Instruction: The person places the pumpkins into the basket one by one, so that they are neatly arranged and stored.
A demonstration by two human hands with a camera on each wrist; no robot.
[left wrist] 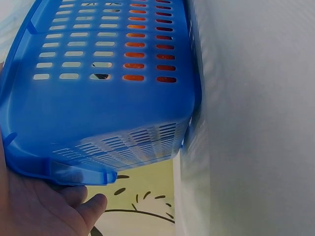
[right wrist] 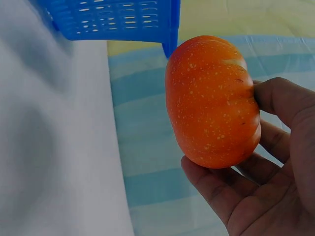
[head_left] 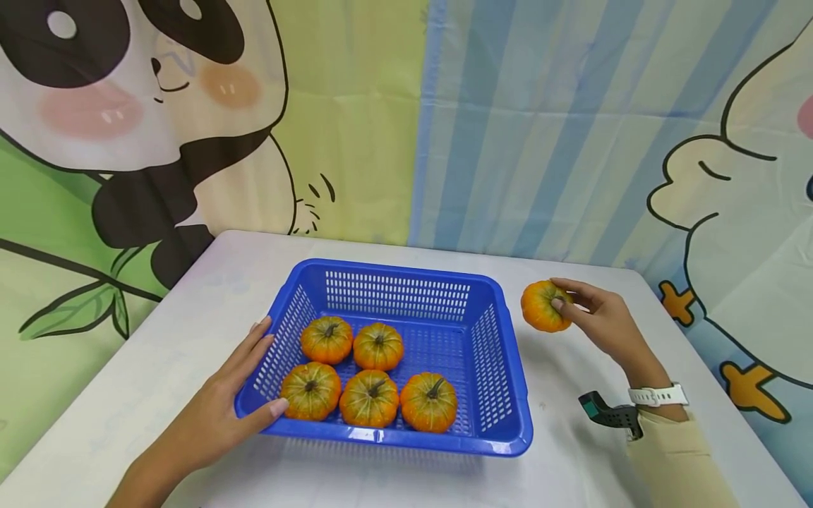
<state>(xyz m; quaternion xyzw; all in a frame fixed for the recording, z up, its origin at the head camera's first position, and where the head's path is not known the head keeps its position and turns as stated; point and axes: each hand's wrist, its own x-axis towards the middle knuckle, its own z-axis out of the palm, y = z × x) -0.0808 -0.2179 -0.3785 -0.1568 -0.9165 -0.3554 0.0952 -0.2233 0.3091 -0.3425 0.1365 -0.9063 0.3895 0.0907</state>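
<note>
My right hand (head_left: 600, 317) pinches a small orange pumpkin (head_left: 545, 306) between thumb and fingers, above the table to the right of the blue plastic basket (head_left: 514, 430). In the right wrist view the pumpkin (right wrist: 214, 105) shows its smooth, speckled orange side, with fingertips at its edge. My left hand (head_left: 216, 416) rests against the basket's left rim, fingers fairly straight and the thumb at the near left corner. Several pumpkins (head_left: 368, 398) with green-streaked tops sit in the basket's left and front part. The left wrist view shows the basket's slotted outer wall (left wrist: 98, 108).
A white-covered table (head_left: 571, 423) carries the basket. Behind it hangs a cartoon-printed curtain (head_left: 356, 120) with a panda and blue stripes. On my right wrist are a white band (head_left: 659, 395) and a black strap (head_left: 610, 415) that sticks out to the left.
</note>
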